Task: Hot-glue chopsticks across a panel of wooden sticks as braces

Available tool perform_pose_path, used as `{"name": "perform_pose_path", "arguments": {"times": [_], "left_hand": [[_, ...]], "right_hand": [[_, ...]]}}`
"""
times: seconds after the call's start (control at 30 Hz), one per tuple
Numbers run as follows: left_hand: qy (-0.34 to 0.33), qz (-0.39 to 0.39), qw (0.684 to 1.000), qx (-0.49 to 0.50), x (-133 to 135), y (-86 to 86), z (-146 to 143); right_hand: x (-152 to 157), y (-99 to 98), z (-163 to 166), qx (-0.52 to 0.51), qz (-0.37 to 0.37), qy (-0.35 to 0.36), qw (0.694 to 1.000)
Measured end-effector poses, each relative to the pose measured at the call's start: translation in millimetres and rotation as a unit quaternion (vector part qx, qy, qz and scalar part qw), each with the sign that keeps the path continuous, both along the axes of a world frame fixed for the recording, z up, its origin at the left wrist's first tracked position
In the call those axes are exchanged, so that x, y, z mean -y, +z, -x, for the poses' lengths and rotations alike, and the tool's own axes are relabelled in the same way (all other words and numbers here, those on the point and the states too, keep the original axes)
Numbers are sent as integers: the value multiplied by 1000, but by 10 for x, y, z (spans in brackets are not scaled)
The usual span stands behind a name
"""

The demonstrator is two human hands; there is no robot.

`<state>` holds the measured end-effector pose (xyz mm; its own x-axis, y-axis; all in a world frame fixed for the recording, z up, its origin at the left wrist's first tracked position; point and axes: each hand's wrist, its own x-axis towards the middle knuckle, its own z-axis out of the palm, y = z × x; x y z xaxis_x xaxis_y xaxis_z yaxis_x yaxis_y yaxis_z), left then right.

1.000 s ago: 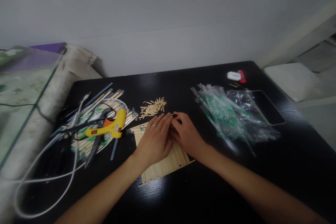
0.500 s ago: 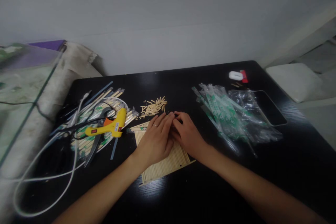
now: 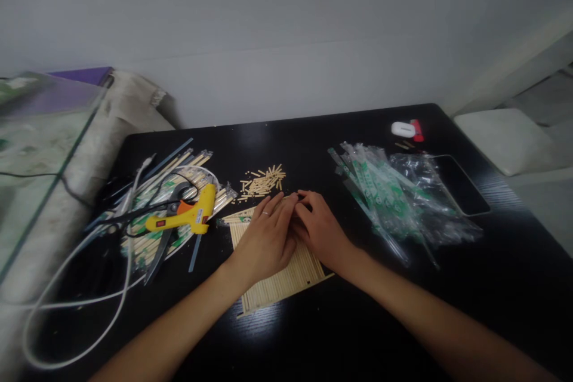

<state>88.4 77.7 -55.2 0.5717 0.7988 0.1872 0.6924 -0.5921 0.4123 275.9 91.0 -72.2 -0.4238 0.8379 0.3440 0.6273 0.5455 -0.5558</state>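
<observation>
A flat panel of chopsticks (image 3: pixel 282 289), laid side by side with a cross stick along the near edge, lies on the black table. My left hand (image 3: pixel 268 239) rests over its middle, fingers close together and pointing to the far edge; a ring is on one finger. From the right my right hand (image 3: pixel 320 230) meets it, fingers bent in. Both hands' fingertips come together at the panel's far right part. Whatever they grip is hidden beneath the fingers. Just beyond sits a pile of short cut stick pieces (image 3: pixel 264 183).
On the left, a yellow glue gun (image 3: pixel 201 209) lies on wrapped chopsticks (image 3: pixel 138 250), with a looping white cable (image 3: pixel 128 286). To the right are empty plastic sleeves (image 3: pixel 380 185), a phone (image 3: pixel 463 185) and a white case (image 3: pixel 403 129). A glass-topped surface (image 3: pixel 45 131) stands far left.
Almost nothing differs. Both hands stay at the same place on the panel, and the fingertips have shifted only very slightly.
</observation>
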Motion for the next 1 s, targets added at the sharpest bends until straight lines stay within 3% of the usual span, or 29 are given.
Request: {"name": "perform_pose_path", "arguments": {"times": [1.0], "left_hand": [[8,-4,1000,12,7,-22,-10]], "right_hand": [[1,-9,-10,0,1,1,1000]]}}
